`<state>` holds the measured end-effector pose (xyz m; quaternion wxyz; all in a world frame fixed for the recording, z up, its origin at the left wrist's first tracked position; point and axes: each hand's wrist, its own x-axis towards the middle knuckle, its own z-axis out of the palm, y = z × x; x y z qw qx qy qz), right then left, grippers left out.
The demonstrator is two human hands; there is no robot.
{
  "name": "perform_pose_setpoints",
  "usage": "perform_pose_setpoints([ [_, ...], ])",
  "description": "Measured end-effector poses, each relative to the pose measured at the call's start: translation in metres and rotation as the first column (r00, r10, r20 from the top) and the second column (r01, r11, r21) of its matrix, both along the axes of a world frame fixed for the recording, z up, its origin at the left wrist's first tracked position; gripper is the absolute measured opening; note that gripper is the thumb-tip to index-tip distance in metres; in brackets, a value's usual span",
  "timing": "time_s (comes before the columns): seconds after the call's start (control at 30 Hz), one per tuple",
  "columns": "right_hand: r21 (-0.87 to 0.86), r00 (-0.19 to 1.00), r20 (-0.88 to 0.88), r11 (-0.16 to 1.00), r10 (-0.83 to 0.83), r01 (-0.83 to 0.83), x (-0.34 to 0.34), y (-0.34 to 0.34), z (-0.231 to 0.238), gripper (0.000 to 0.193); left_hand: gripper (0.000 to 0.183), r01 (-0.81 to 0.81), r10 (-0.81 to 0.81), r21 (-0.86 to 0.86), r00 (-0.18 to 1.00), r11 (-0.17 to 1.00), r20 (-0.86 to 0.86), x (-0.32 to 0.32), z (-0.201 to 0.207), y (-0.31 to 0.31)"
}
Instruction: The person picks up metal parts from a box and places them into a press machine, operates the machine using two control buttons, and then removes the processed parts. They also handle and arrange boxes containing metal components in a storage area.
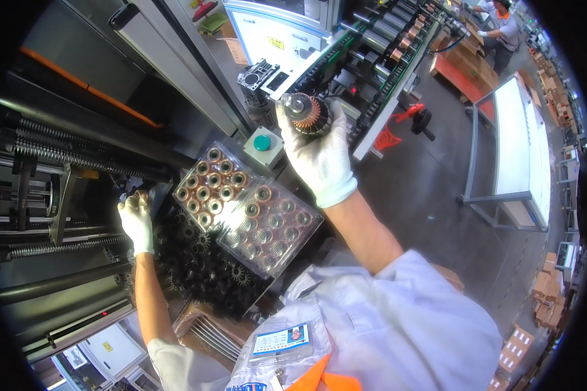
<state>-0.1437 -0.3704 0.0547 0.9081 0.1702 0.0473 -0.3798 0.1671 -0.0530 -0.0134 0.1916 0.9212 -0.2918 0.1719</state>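
Observation:
My right hand [323, 159], in a white glove, is raised at the centre and closed around a motor armature [308, 116] with copper windings and a shaft end pointing up. My left hand [135, 218], also gloved, reaches into the machine [32, 189] on the left. Its fingers are bent together at a small metal part of the machine; what they hold is too small to make out. Between my arms lie clear plastic trays [297, 251] of copper commutators [203, 193]. A heap of black toothed end pieces [202, 260] sits next to them.
A green push button [262, 143] on a grey box stands behind the trays. A roller conveyor [378, 49] carrying armatures runs to the far right. A white-topped table [518, 143] stands right, and another person [500, 29] works at the far right. Metal rods [212, 335] lie near me.

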Motion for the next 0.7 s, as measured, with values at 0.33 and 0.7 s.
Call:
perform_pose_setpoints([
  [0.33,-0.045,0.962,0.183,0.979,0.203,-0.198,-0.010,-0.005,0.002,0.047,0.019,0.033,-0.071,0.186,0.977,0.982,0.202,0.031,-0.019,-0.007],
  [0.7,-0.490,0.232,-0.602,0.123,-0.764,-0.863,-0.068,-0.174,0.019,0.048,0.011,0.365,-0.335,0.192,0.927,0.911,-0.171,0.023,-0.020,0.012],
])
